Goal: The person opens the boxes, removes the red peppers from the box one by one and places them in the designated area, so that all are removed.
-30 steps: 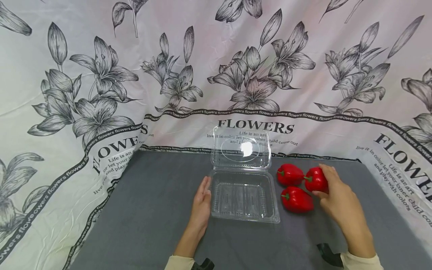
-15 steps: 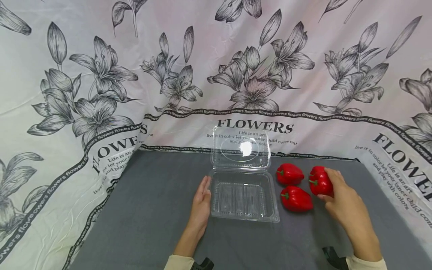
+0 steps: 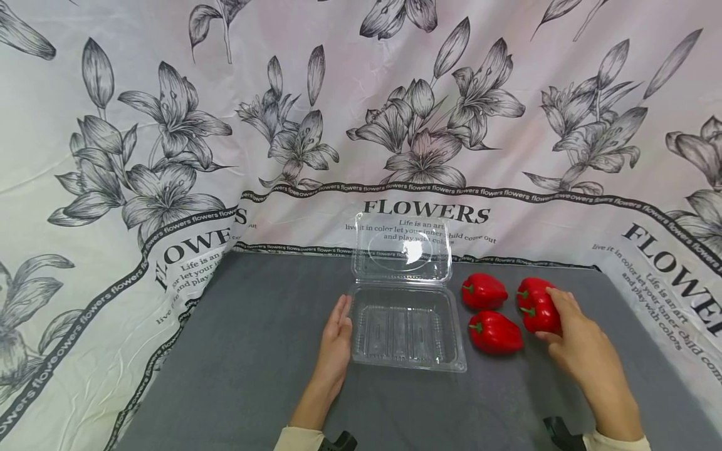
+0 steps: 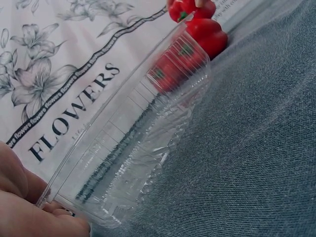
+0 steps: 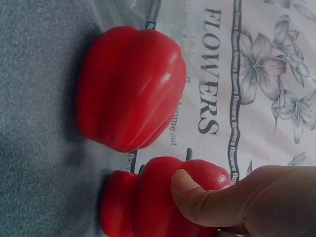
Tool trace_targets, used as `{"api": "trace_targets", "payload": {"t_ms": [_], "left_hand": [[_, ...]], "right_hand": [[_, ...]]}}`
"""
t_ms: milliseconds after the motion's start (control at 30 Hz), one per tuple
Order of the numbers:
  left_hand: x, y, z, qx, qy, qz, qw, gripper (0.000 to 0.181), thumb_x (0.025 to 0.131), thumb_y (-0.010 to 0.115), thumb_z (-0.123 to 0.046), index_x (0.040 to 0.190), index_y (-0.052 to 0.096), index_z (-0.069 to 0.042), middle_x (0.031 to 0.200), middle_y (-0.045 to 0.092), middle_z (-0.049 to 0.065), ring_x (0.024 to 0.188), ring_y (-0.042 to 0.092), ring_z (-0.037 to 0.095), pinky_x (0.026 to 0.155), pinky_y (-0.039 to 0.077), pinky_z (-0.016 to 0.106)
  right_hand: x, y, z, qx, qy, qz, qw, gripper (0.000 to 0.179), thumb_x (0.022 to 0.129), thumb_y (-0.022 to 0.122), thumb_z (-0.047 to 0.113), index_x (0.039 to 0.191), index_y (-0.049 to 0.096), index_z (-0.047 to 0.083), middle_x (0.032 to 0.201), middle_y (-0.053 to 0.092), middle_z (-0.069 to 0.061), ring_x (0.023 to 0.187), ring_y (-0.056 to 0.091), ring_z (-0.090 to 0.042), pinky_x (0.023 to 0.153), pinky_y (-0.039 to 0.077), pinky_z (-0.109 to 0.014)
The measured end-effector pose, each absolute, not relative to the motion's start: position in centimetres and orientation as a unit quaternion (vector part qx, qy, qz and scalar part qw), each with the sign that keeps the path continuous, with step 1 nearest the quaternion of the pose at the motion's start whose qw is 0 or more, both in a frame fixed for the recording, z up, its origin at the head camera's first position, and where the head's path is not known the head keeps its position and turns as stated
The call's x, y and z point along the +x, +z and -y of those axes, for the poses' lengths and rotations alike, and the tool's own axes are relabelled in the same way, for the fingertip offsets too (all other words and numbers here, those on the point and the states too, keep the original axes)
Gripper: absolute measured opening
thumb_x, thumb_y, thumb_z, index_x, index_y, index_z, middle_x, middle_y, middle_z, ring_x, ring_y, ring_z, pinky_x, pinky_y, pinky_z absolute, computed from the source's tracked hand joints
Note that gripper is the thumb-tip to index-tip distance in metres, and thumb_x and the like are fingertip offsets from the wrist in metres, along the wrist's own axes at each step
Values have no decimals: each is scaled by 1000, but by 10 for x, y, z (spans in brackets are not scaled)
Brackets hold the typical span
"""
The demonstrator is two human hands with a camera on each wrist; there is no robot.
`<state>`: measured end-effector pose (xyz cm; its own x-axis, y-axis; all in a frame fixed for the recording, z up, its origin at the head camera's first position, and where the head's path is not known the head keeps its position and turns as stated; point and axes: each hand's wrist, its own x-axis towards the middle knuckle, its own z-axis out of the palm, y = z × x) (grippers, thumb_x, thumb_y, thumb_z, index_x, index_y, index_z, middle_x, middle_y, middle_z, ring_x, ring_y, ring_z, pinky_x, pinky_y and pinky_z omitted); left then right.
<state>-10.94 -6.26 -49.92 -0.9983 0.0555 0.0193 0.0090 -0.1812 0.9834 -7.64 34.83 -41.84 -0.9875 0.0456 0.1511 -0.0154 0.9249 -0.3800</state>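
Observation:
A clear plastic clamshell container stands on the grey cloth with its lid raised at the back. My left hand holds its left rim; in the left wrist view, the fingers lie around the rim's corner. Right of the container, my right hand grips a red bell pepper, with the thumb across its side. Another red pepper shows just behind the gripped one, partly hidden. Two more peppers, a back one and a front one, lie between the container and my right hand.
Grey cloth covers the table. A flower-printed curtain hangs along the back and both sides, close behind the raised lid.
My right hand has shifted slightly right and towards me with the gripped pepper, and another pepper has come into sight behind it. The left hand and container have stayed put.

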Motion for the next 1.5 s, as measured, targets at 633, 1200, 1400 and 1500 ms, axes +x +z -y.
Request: {"api": "trace_targets", "payload": {"t_ms": [633, 1200, 1400, 1500], "left_hand": [[-110, -497, 62, 21, 769, -639, 14, 58, 114, 36, -2, 168, 17, -1, 174, 25, 14, 163, 10, 31, 131, 9, 55], [-111, -498, 63, 16, 768, -641, 13, 57, 114, 37, -4, 168, 18, -3, 174, 26, 12, 163, 12, 32, 131, 9, 57], [-111, -499, 64, 21, 767, -641, 11, 58, 114, 37, -3, 168, 19, -2, 174, 26, 14, 163, 10, 33, 130, 8, 57], [-111, -500, 64, 22, 765, -643, 13, 58, 114, 37, -4, 168, 18, -3, 174, 25, 13, 163, 9, 33, 130, 8, 58]], "right_hand": [[-73, -427, -363, 4, 192, 980, 52, 94, 84, 83, 3, 161, 30, -3, 155, 32, -45, 130, 41, -71, 93, 40, -83], [-71, -437, -373, 25, 183, 982, 35, 91, 84, 85, 7, 159, 35, 0, 154, 33, -47, 117, 50, -73, 87, 45, -78], [-72, -437, -372, 22, 180, 983, 20, 89, 83, 86, 8, 157, 36, 0, 151, 36, -48, 111, 54, -71, 84, 47, -77], [-73, -438, -372, 21, 178, 984, 13, 89, 82, 87, 9, 156, 37, 0, 147, 40, -49, 110, 54, -70, 84, 47, -78]]}}
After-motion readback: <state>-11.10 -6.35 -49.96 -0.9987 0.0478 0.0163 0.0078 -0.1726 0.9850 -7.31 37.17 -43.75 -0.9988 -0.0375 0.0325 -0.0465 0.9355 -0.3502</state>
